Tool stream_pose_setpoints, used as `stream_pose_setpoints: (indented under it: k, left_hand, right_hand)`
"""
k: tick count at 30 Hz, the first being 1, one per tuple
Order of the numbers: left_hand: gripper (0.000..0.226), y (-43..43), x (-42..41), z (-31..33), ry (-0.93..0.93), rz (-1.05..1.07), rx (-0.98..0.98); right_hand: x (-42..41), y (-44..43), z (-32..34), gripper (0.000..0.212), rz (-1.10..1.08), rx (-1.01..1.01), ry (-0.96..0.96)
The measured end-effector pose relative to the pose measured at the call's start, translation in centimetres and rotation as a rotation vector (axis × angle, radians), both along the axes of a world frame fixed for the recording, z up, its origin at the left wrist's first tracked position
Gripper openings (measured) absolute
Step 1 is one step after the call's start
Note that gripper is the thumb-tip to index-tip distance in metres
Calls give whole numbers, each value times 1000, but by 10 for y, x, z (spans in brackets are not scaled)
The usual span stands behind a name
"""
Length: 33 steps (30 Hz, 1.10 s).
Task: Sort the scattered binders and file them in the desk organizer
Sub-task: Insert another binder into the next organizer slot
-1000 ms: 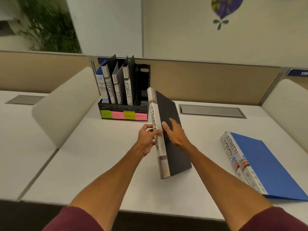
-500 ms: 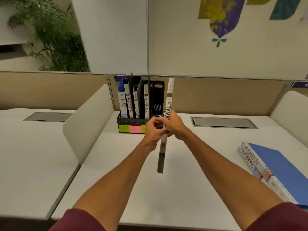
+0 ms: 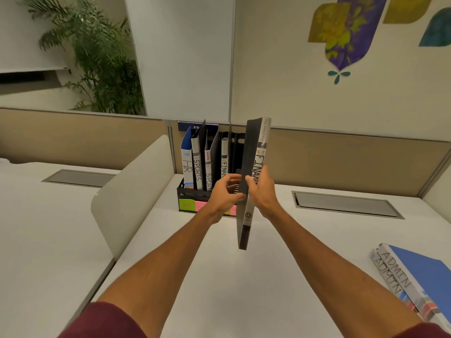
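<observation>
Two hands are shown on one black FINANCE binder [image 3: 252, 172], which is held clear of the desk [image 3: 244, 289] with its long axis nearly upright, the top leaning slightly right and away. The right hand [image 3: 262, 191] is closed around the white spine at mid-length, thumb on the black cover; this is the carrying grip. The left hand [image 3: 225, 193] is curled loosely against the cover's left face, fingers partly spread, and whether it presses the cover cannot be told. The black desk organizer [image 3: 195, 195] stands at the desk's far edge, just behind and to the left of the binder, holding an HR binder [image 3: 187, 167], two SPORTS binders [image 3: 197, 167] and another FINANCE binder [image 3: 224, 164]. The slot beside that filed FINANCE binder lies up-left of the grip, so a short leftward, forward shift and a lowering along the long axis appear to be required. Two ADMIN binders [image 3: 400, 279] lie flat near the desk's right edge, well apart.
</observation>
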<state>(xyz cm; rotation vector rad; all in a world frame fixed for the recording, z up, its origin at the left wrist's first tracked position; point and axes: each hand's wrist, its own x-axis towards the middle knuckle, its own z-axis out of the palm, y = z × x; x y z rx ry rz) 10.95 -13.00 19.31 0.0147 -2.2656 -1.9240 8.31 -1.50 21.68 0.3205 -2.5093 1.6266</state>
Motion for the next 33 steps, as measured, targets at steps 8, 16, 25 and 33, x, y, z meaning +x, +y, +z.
stream_pose_setpoints:
  k: [8, 16, 25, 33]
  left_hand:
    - [50, -32, -69, 21, 110, 260, -526]
    - [52, -54, -107, 37, 121, 286, -689]
    - [64, -89, -155, 43, 85, 213, -862]
    - [67, -117, -187, 29, 87, 135, -1011]
  right_hand:
    - [-52, -2, 29, 46, 89, -67, 98]
    - [-91, -18, 49, 53, 105, -37, 161]
    - [-141, -60, 35, 69, 89, -58, 207]
    - [-160, -94, 18, 60, 78, -64, 196]
